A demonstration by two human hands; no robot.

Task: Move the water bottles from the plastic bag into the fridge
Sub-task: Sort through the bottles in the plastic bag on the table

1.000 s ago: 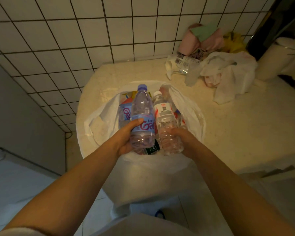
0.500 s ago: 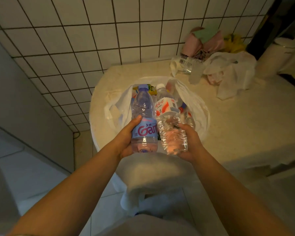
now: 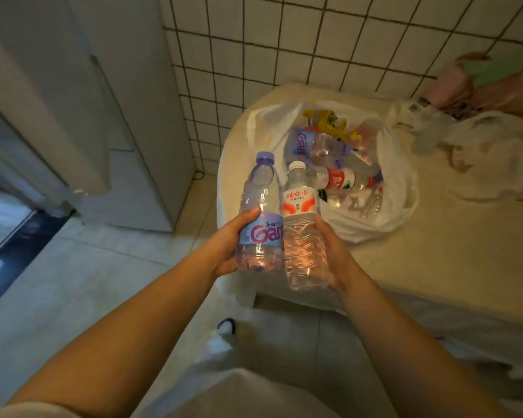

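My left hand (image 3: 228, 241) grips a blue-capped water bottle (image 3: 260, 212) with a blue and red label. My right hand (image 3: 334, 254) grips a white-capped water bottle (image 3: 301, 227) with a red and white label. Both bottles are upright, side by side, held over the counter's near left corner in front of the white plastic bag (image 3: 390, 212). The bag lies open on the counter with several more bottles (image 3: 338, 179) and a yellow packet inside. A white fridge (image 3: 73, 116) stands at the left, its door (image 3: 43, 95) swung open.
The beige counter (image 3: 435, 251) runs right along the tiled wall (image 3: 314, 40). Crumpled white bags (image 3: 495, 158) and pink and green cloth (image 3: 471, 82) lie at its back right. Pale floor tiles (image 3: 88, 282) stretch between me and the fridge. My shoe (image 3: 221, 336) is below.
Both hands lifted the two bottles out of the bag and drew them toward me. My view swung left, bringing the fridge into sight.
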